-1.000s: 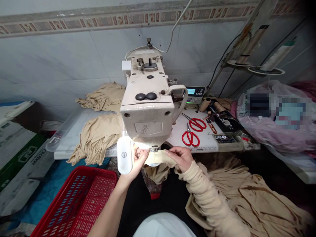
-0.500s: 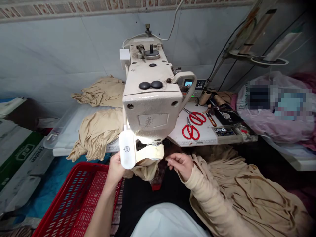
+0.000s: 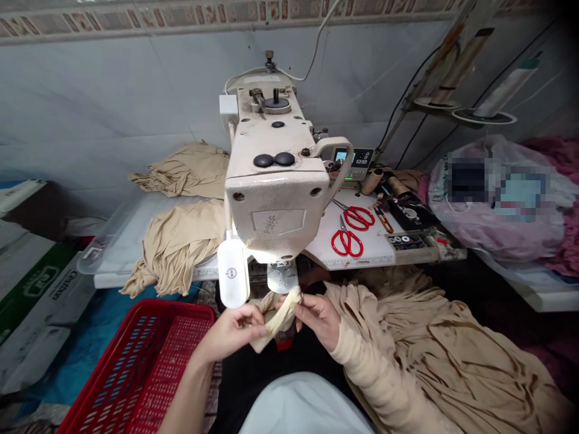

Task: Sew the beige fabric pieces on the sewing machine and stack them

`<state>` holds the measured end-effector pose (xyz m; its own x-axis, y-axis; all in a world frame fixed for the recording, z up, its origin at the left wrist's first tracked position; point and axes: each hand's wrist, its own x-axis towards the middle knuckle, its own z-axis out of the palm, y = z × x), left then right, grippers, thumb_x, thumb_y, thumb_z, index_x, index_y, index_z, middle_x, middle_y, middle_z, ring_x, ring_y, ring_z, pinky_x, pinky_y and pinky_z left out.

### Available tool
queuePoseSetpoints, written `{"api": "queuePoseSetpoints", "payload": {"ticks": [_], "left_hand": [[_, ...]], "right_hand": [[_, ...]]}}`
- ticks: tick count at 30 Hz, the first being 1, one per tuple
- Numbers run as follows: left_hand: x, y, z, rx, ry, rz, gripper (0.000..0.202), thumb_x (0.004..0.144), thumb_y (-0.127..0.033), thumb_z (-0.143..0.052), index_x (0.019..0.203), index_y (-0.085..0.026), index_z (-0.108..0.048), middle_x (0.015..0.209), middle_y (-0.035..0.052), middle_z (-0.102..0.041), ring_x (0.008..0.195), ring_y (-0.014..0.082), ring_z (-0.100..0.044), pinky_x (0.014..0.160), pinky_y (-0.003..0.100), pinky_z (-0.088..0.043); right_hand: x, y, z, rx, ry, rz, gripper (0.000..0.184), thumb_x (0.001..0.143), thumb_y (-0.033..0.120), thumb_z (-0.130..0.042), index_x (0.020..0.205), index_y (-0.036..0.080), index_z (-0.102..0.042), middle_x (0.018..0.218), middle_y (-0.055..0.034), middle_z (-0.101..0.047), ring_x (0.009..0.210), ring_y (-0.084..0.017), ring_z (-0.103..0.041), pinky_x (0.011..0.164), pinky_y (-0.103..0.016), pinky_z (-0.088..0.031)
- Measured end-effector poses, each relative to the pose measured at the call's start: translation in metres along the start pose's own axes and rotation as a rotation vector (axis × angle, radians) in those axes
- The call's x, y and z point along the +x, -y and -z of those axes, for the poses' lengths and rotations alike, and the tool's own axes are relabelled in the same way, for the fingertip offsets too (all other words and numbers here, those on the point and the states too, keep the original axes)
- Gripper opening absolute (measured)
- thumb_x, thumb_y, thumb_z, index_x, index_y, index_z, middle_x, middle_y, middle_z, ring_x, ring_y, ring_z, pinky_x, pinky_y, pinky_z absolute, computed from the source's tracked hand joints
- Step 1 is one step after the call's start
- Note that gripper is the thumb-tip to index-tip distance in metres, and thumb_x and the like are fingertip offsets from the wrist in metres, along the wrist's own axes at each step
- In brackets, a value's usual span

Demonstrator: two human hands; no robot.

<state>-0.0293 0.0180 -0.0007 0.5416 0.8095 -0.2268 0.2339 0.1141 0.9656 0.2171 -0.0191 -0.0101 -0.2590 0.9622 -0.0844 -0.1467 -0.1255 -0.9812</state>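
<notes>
A beige piece of fabric [image 3: 281,319] is stretched between my two hands, just in front of the sewing machine [image 3: 275,199]. My left hand [image 3: 242,330] pinches its lower left end between thumb and fingers. The upper right end is gripped by the fingers of my right hand [image 3: 316,316], whose forearm wears a beige sleeve. Behind the cloth, the machine's metal plate [image 3: 283,277] shows bare under the head. A white lamp [image 3: 233,274] hangs left of the needle area, above my left hand.
Beige cloth piles [image 3: 181,241] lie on the table's left. Red-handled scissors [image 3: 347,242] rest right of the machine. A red basket [image 3: 136,355] stands at lower left, and a large beige fabric heap [image 3: 461,349] sits right. Thread cones [image 3: 506,90] stand upper right.
The fabric has come off the machine's plate, toward me and downward. My left hand has moved right from behind the lamp, and my right hand has closed on the fabric's other end.
</notes>
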Motion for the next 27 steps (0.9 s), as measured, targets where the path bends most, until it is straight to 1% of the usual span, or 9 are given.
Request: {"api": "queuePoseSetpoints", "payload": {"ticks": [2,7,10,12,13,16,20,22,27], "left_hand": [[-0.001,-0.006,-0.004,0.065,0.153,-0.043,0.019,0.082,-0.035,-0.080,0.080,-0.016,-0.077,0.077,0.0057,-0.069,0.070,0.0174,-0.061,0.064,0.025,-0.047],[0.011,-0.024,-0.013,0.128,-0.026,-0.152,0.016,0.091,-0.032,-0.070,0.097,-0.019,-0.075,0.096,0.0076,-0.072,0.082,0.0185,-0.064,0.065,0.024,-0.045],[0.020,-0.032,-0.024,0.169,0.184,-0.163,0.029,0.088,-0.034,-0.074,0.114,-0.021,-0.073,0.101,0.0064,-0.074,0.088,0.0204,-0.067,0.067,0.023,-0.047],[0.024,-0.033,-0.029,0.200,0.321,-0.158,0.029,0.085,-0.037,-0.078,0.108,-0.019,-0.075,0.090,0.0041,-0.074,0.079,0.0190,-0.067,0.065,0.023,-0.046],[0.024,-0.033,-0.030,0.210,0.339,-0.152,0.025,0.086,-0.037,-0.077,0.101,-0.017,-0.075,0.084,0.0031,-0.073,0.074,0.0176,-0.065,0.064,0.023,-0.046],[0.021,-0.029,-0.026,0.174,0.249,-0.107,0.023,0.093,-0.037,-0.068,0.091,-0.015,-0.073,0.076,0.0020,-0.068,0.069,0.0146,-0.060,0.064,0.023,-0.045],[0.012,-0.022,-0.015,0.126,0.122,-0.055,0.030,0.097,-0.039,-0.065,0.117,-0.017,-0.068,0.074,-0.0016,-0.061,0.062,0.0116,-0.054,0.057,0.021,-0.040],[0.009,-0.021,-0.012,0.179,0.072,-0.110,0.032,0.097,-0.036,-0.064,0.124,-0.019,-0.068,0.081,0.0008,-0.064,0.067,0.0124,-0.056,0.061,0.022,-0.043],[0.008,-0.023,-0.013,0.370,-0.100,-0.335,0.022,0.101,-0.027,-0.057,0.108,-0.016,-0.076,0.089,0.0058,-0.068,0.082,0.0167,-0.061,0.080,0.028,-0.046]], "right_hand": [[-0.003,0.007,-0.001,-0.019,0.072,-0.053,0.046,0.095,0.057,-0.061,0.089,0.014,-0.077,0.071,-0.0054,-0.070,0.053,-0.013,-0.056,0.050,-0.025,-0.046],[-0.006,0.015,0.000,-0.191,0.247,-0.130,0.045,0.091,0.049,-0.065,0.062,0.015,-0.066,0.050,0.0049,-0.044,0.046,-0.009,-0.036,0.045,-0.023,-0.026],[-0.005,0.018,0.007,-0.368,0.374,-0.131,0.043,0.087,0.045,-0.070,0.056,0.015,-0.065,0.049,0.0055,-0.040,0.048,-0.008,-0.032,0.045,-0.023,-0.022],[-0.004,0.017,0.017,-0.448,0.406,-0.148,0.037,0.084,0.043,-0.072,0.060,0.015,-0.070,0.049,0.0049,-0.044,0.048,-0.009,-0.034,0.044,-0.023,-0.022],[-0.003,0.016,0.022,-0.458,0.405,-0.161,0.033,0.083,0.043,-0.073,0.066,0.015,-0.074,0.051,0.0042,-0.048,0.048,-0.009,-0.038,0.044,-0.022,-0.024],[0.001,0.011,0.038,-0.367,0.318,-0.189,0.029,0.084,0.043,-0.074,0.084,0.015,-0.080,0.059,0.0004,-0.062,0.051,-0.011,-0.048,0.047,-0.022,-0.033],[0.009,0.006,0.042,-0.250,0.134,-0.134,0.032,0.084,0.045,-0.075,0.084,0.013,-0.080,0.066,-0.0038,-0.068,0.055,-0.013,-0.053,0.052,-0.024,-0.039],[0.011,0.009,0.037,-0.280,0.084,-0.099,0.032,0.085,0.045,-0.074,0.083,0.013,-0.079,0.063,-0.0031,-0.066,0.053,-0.012,-0.051,0.051,-0.025,-0.037],[0.009,0.034,0.022,-0.499,-0.009,0.115,0.027,0.091,0.038,-0.069,0.079,0.016,-0.078,0.062,-0.0017,-0.063,0.053,-0.012,-0.048,0.051,-0.027,-0.033]]}}
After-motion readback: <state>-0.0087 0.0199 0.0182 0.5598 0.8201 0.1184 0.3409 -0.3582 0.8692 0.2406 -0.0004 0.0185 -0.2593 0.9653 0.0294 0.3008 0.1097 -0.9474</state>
